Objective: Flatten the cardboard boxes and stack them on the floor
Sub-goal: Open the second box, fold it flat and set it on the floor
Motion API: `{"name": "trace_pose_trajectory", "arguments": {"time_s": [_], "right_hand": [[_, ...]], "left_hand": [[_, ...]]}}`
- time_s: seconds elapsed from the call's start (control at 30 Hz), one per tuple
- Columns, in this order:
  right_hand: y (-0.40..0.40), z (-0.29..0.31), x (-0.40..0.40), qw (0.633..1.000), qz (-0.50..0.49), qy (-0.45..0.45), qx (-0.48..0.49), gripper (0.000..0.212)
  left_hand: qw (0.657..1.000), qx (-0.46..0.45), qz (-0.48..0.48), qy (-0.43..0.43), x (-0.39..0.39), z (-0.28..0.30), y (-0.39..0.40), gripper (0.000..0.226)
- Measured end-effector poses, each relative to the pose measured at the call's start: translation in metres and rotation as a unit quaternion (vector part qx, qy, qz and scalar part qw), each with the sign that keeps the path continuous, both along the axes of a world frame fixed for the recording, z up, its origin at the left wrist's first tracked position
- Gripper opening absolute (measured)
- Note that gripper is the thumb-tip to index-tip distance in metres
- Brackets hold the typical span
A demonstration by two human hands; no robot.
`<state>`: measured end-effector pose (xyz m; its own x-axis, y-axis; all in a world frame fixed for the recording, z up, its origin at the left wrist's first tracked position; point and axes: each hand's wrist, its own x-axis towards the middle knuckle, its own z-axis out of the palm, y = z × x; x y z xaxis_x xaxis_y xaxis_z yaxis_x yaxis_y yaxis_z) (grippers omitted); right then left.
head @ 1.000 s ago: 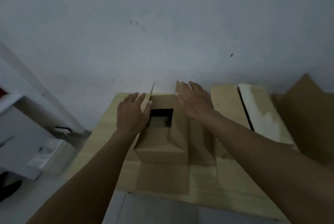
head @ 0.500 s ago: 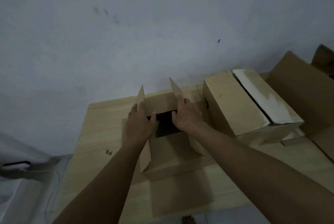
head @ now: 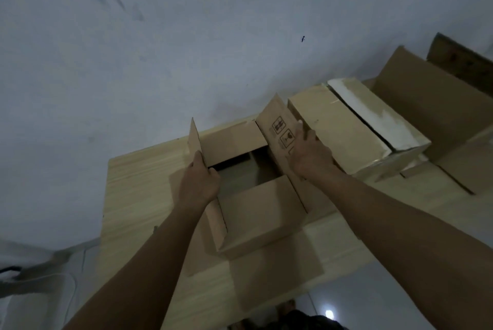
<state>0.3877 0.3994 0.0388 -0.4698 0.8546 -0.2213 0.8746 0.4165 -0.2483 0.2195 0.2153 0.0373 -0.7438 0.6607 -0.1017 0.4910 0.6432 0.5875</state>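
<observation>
An open brown cardboard box (head: 256, 212) stands on the light wooden table (head: 138, 183), its top flaps spread. My left hand (head: 198, 183) grips the upright left flap (head: 194, 140) near its base. My right hand (head: 310, 153) holds the right flap (head: 277, 121), which bears printed handling symbols and leans outward. The dark inside of the box shows between my hands. The near flap lies folded over the front half of the opening.
A closed box (head: 354, 127) with a white-taped top sits right beside the open one. Further right an open brown box (head: 437, 111) leans at the table's far end. A grey wall rises behind. Pale floor (head: 373, 311) shows below the table's front edge.
Both side flaps have been pulled further apart; my right hand moved right with its flap, my left hand slid to the left flap's base. The view swung left and closer.
</observation>
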Motion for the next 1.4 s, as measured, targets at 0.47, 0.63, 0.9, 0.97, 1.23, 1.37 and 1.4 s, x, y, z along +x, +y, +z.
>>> {"name": "trace_pose_trajectory", "arguments": {"time_s": [0.47, 0.63, 0.9, 0.97, 1.23, 1.37, 1.4], "right_hand": [[-0.027, -0.066, -0.059, 0.983, -0.073, -0.017, -0.165, 0.109], [-0.020, -0.076, -0.067, 0.972, -0.037, 0.032, -0.231, 0.079], [-0.028, -0.088, -0.070, 0.972, -0.027, 0.062, -0.225, 0.067], [-0.033, -0.095, -0.066, 0.972, -0.025, 0.086, -0.218, 0.071], [-0.039, -0.118, -0.062, 0.958, -0.059, 0.183, -0.211, 0.073], [-0.036, -0.114, -0.061, 0.973, -0.037, 0.164, -0.159, 0.069], [-0.037, -0.108, -0.059, 0.981, -0.016, 0.160, -0.106, 0.065]], "left_hand": [[0.995, 0.048, 0.081, -0.019, -0.055, 0.017, -0.064, 0.039], [0.992, 0.051, 0.096, 0.062, -0.074, 0.015, -0.083, 0.047], [0.969, -0.191, 0.137, 0.077, -0.076, -0.048, -0.097, 0.106], [0.969, -0.199, 0.144, 0.021, -0.077, -0.065, -0.090, 0.114], [0.952, 0.025, 0.202, -0.228, -0.065, -0.093, -0.072, 0.029], [0.978, -0.068, 0.128, -0.148, -0.070, -0.085, -0.070, 0.030], [0.984, -0.099, 0.111, -0.100, -0.072, -0.082, -0.069, 0.032]]}}
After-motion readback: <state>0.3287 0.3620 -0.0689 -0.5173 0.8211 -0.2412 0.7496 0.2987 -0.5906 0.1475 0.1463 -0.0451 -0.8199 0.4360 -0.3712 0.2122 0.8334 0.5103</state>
